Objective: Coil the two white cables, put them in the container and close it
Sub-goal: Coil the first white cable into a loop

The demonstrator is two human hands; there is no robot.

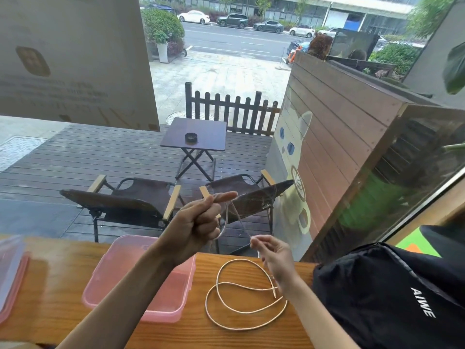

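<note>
One white cable [227,217] hangs blurred at frame center, looped from my left hand [198,220], which is curled closed around it with the forefinger pointing right. My right hand [273,258], just below and to the right, pinches the same strand between its fingertips. The second white cable [245,295] lies in loose loops on the wooden surface [50,285], lower center. The pink container [141,280] sits open at lower left, my left forearm crossing it. Its lid [11,268] is cut off by the left edge.
</note>
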